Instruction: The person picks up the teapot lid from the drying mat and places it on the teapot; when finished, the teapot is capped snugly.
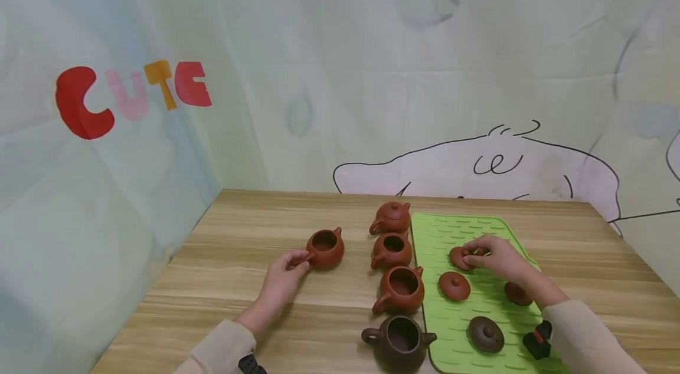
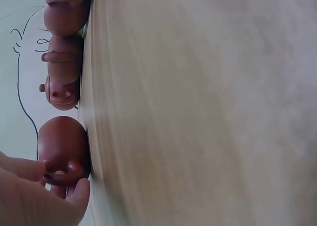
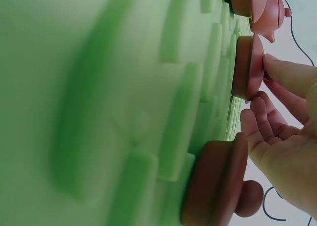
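Note:
My left hand (image 1: pixel 283 278) grips the handle of a reddish-brown clay teapot (image 1: pixel 330 257), which stands lidless on the wooden table. In the left wrist view, thumb and fingers close round the handle at the near side of that teapot (image 2: pixel 62 139). Over the green mat, my right hand (image 1: pixel 499 257) pinches the knob of a reddish-brown teapot lid (image 1: pixel 457 258). The right wrist view shows this lid (image 3: pixel 243 70) right at the mat's surface, its knob mostly hidden by the thumb and fingers.
Between the hands stands a row of teapots: a lidded one (image 1: pixel 392 218) at the back, two open reddish ones (image 1: pixel 392 257), (image 1: pixel 398 298) and a dark brown open one (image 1: pixel 399 356). The ridged green mat (image 1: pixel 432 232) also bears two reddish lids (image 1: pixel 454 286), (image 1: pixel 517 294) and a dark lid (image 1: pixel 486 335).

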Available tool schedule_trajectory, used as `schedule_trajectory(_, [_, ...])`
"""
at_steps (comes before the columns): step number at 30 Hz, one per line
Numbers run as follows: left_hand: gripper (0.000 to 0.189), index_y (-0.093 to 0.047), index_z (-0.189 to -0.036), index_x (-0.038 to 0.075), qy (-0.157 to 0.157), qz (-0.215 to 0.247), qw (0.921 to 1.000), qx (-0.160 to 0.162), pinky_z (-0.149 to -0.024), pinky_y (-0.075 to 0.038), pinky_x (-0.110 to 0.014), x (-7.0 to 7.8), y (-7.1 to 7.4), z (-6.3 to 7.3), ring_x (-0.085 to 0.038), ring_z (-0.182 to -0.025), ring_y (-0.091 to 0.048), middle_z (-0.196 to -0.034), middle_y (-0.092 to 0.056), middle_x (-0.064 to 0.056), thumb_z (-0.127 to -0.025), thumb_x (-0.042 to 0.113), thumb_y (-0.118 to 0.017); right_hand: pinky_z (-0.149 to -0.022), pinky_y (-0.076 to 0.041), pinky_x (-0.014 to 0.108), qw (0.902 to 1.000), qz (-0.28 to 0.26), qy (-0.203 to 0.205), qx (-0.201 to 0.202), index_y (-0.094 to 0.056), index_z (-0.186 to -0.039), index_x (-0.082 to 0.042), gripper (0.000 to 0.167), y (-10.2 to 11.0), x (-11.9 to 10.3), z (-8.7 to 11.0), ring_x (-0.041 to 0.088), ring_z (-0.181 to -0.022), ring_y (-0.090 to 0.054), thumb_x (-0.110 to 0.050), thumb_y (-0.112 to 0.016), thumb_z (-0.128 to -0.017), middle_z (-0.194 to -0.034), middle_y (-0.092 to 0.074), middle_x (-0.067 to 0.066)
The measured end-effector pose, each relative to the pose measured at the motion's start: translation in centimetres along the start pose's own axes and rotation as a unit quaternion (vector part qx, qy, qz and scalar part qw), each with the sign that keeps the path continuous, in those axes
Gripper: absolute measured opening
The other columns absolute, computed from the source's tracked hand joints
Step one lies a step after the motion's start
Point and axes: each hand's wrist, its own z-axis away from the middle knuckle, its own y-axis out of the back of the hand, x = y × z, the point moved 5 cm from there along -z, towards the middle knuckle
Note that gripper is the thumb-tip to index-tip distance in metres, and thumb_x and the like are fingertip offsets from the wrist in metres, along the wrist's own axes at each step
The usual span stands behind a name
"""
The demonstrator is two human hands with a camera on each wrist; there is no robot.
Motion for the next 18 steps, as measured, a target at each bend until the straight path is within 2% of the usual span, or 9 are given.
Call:
schedule_trajectory(12, [0.021,-0.062,-0.111,-0.010,0.012,-0.009,0.9999,0.005,-0.074,-0.047,-0.016,-0.25,0.08,-0.10,-0.018,-0.094,-0.057,-0.104,-0.063,-0.018,-0.091,-0.005,-0.057,-0.064,-0.047,0.030,1.0000,0.005,-0.001,0.002,-0.070,-0.106,0.001,0.023,-0.01,-0.17,0.03,0.018,-0.085,-0.057,-0.014,-0.068,-0.089,-0.100,-0.065,0.011])
schedule_trajectory(18, [0.020,-0.063,-0.110,-0.009,0.012,-0.014,0.9998,0.007,-0.074,-0.047,-0.017,-0.34,0.13,-0.19,-0.018,-0.093,-0.057,-0.101,-0.063,-0.016,-0.091,-0.004,-0.058,-0.063,-0.047,0.029,0.9999,0.011,0.006,0.003,-0.070,-0.106,0.001,0.023,0.07,-0.28,0.06,0.018,-0.083,-0.058,-0.014,-0.069,-0.089,-0.099,-0.066,0.011])
